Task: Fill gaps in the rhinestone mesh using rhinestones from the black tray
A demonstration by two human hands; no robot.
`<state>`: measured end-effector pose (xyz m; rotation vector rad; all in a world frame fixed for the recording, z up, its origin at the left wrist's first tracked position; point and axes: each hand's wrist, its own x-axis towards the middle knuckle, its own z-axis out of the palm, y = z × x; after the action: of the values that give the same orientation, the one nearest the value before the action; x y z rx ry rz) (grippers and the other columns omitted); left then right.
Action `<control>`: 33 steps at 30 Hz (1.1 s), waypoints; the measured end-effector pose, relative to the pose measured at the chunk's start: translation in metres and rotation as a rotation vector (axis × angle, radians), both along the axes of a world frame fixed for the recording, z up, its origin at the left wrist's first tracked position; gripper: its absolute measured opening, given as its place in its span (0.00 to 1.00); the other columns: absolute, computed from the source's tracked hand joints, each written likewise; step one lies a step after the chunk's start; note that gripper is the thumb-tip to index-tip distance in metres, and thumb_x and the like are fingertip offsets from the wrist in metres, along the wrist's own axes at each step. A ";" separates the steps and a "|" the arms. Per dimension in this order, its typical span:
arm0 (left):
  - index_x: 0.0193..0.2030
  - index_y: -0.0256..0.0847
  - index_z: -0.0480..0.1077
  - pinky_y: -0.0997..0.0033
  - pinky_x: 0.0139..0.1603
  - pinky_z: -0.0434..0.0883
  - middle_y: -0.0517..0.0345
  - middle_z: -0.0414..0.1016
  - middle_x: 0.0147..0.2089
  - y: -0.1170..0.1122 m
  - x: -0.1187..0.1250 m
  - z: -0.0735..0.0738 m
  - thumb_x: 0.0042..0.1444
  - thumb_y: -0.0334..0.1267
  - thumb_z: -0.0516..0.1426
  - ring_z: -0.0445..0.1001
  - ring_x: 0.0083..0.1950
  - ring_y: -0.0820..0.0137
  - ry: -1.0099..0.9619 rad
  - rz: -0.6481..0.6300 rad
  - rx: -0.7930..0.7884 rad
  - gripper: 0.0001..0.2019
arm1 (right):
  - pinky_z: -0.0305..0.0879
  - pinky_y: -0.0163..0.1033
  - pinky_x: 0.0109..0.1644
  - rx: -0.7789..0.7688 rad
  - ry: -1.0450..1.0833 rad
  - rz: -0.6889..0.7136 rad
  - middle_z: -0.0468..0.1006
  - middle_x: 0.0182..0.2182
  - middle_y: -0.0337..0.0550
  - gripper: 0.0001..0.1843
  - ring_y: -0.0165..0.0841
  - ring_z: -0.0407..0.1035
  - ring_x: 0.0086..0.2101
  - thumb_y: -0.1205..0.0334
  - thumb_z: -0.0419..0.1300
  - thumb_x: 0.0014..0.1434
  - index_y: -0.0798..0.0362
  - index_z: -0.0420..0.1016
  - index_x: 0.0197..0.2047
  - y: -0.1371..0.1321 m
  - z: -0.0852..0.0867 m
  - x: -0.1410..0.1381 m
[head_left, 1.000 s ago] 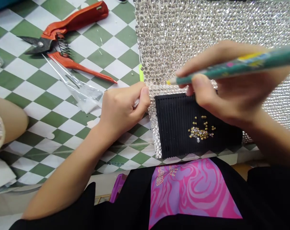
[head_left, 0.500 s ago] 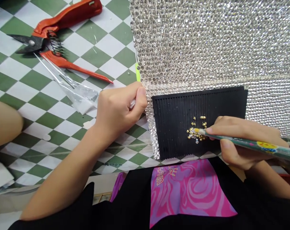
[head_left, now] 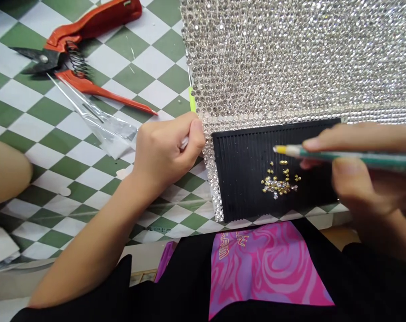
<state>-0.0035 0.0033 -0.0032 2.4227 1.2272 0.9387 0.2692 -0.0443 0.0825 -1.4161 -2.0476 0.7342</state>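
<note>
Between the thumb and fingers of my right hand is a green pencil with a yellow tip, blurred by motion. A tiny shiny rhinestone appears to sit on the tip, held above the black ridged tray. Gold and silver rhinestones lie loose in a small pile on the tray. My left hand is closed in a fist against the tray's left side, at the edge of the rhinestone-covered sheet. A bit of something white shows between its thumb and fingers; most of it is hidden.
Red-handled cutters lie spread at the upper left. A clear plastic bag lies below them. A yellow-green stick pokes out from under the sheet. The table has a green and white checked cover.
My right hand has lifted the pencil from the rhinestone pile, moving it up and slightly right, with what looks like a rhinestone on its tip. The left hand has stayed put.
</note>
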 end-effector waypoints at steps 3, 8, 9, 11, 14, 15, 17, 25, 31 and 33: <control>0.21 0.41 0.60 0.79 0.19 0.51 0.70 0.56 0.16 0.001 0.000 -0.001 0.66 0.33 0.46 0.57 0.15 0.84 -0.010 -0.007 0.021 0.20 | 0.73 0.29 0.39 0.132 0.034 0.101 0.82 0.39 0.41 0.08 0.23 0.74 0.34 0.66 0.56 0.66 0.54 0.77 0.43 0.033 -0.005 -0.025; 0.21 0.40 0.59 0.81 0.20 0.52 0.70 0.58 0.17 0.003 0.000 -0.001 0.66 0.32 0.47 0.54 0.16 0.85 -0.047 0.017 0.030 0.19 | 0.68 0.29 0.35 0.106 0.157 0.255 0.79 0.32 0.40 0.08 0.24 0.73 0.33 0.67 0.55 0.64 0.60 0.75 0.36 0.072 -0.027 -0.064; 0.21 0.40 0.59 0.81 0.20 0.52 0.70 0.58 0.17 0.003 0.000 -0.001 0.66 0.32 0.47 0.54 0.16 0.85 -0.052 0.024 0.027 0.19 | 0.68 0.29 0.35 0.091 0.141 0.258 0.77 0.30 0.39 0.09 0.25 0.73 0.34 0.66 0.55 0.64 0.60 0.75 0.36 0.074 -0.030 -0.068; 0.21 0.40 0.58 0.81 0.20 0.51 0.69 0.58 0.17 0.002 0.000 -0.001 0.66 0.32 0.47 0.53 0.16 0.84 -0.056 0.035 0.023 0.19 | 0.67 0.27 0.35 0.074 0.095 0.239 0.75 0.28 0.36 0.09 0.25 0.74 0.34 0.64 0.55 0.64 0.58 0.75 0.37 0.075 -0.034 -0.072; 0.21 0.40 0.58 0.81 0.20 0.51 0.69 0.57 0.17 0.002 -0.001 -0.001 0.66 0.33 0.47 0.53 0.16 0.84 -0.056 0.037 0.012 0.19 | 0.66 0.26 0.34 0.081 0.038 0.215 0.75 0.30 0.33 0.08 0.23 0.74 0.33 0.62 0.55 0.66 0.54 0.74 0.38 0.072 -0.036 -0.072; 0.21 0.40 0.58 0.81 0.20 0.51 0.69 0.57 0.17 0.002 -0.001 -0.001 0.66 0.33 0.47 0.53 0.16 0.84 -0.059 0.037 0.008 0.19 | 0.66 0.26 0.34 0.072 0.021 0.216 0.75 0.30 0.33 0.08 0.22 0.74 0.32 0.61 0.55 0.66 0.53 0.73 0.38 0.071 -0.036 -0.072; 0.21 0.40 0.58 0.80 0.21 0.51 0.69 0.57 0.17 0.002 -0.002 0.000 0.66 0.34 0.47 0.53 0.16 0.84 -0.062 0.034 -0.005 0.19 | 0.66 0.26 0.33 0.057 0.002 0.224 0.75 0.31 0.32 0.08 0.21 0.73 0.30 0.60 0.54 0.66 0.53 0.73 0.38 0.070 -0.037 -0.072; 0.21 0.40 0.59 0.80 0.20 0.51 0.69 0.57 0.17 0.002 -0.001 0.000 0.65 0.32 0.47 0.54 0.16 0.84 -0.058 0.028 -0.015 0.19 | 0.68 0.29 0.35 0.088 0.101 0.257 0.79 0.34 0.35 0.08 0.22 0.73 0.32 0.66 0.54 0.64 0.53 0.71 0.33 0.067 -0.019 -0.064; 0.21 0.40 0.59 0.80 0.20 0.52 0.69 0.56 0.16 0.001 -0.002 -0.002 0.66 0.34 0.47 0.56 0.17 0.84 -0.049 0.058 -0.018 0.20 | 0.72 0.32 0.33 0.062 -0.118 0.167 0.80 0.33 0.37 0.07 0.25 0.73 0.28 0.67 0.57 0.61 0.47 0.75 0.40 0.020 0.007 -0.021; 0.21 0.40 0.60 0.80 0.20 0.51 0.69 0.56 0.16 0.001 -0.002 -0.002 0.66 0.34 0.47 0.55 0.16 0.84 -0.053 0.056 -0.032 0.20 | 0.68 0.32 0.28 0.015 -0.185 0.185 0.79 0.29 0.35 0.10 0.25 0.73 0.26 0.68 0.56 0.59 0.46 0.76 0.40 0.001 0.005 -0.008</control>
<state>-0.0060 0.0041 -0.0048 2.3348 1.2880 0.9843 0.2609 -0.0435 0.0880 -1.3416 -2.3466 0.6818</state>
